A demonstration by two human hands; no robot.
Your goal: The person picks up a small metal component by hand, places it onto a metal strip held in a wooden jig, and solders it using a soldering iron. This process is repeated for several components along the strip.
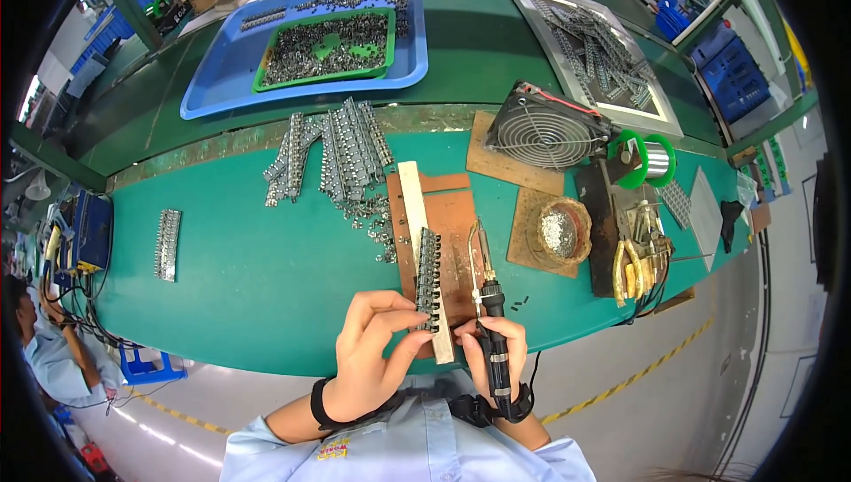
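My left hand (pixel 372 358) pinches the near end of a narrow strip of small metal-cased electronic parts (pixel 428 269) between thumb and fingers. That strip lies along a pale wooden bar (pixel 410 194), which rests on a reddish-brown board (pixel 456 207). In my right hand (pixel 510 336) is a black-handled soldering iron (pixel 495 358) with a thin metal feed tube beside it. The iron's tip points away from me, over the board and right of the strip, apart from it. Loose small metal parts (pixel 377 220) lie left of the board.
Stacked part strips (pixel 350 149) lie beyond the loose parts; one strip (pixel 167 245) sits far left. A blue tray (pixel 204 83) holds a green tray (pixel 390 61). On the right are a fan (pixel 545 132), a round pot (pixel 581 238), a solder spool (pixel 658 161) and a framed tray (pixel 660 109).
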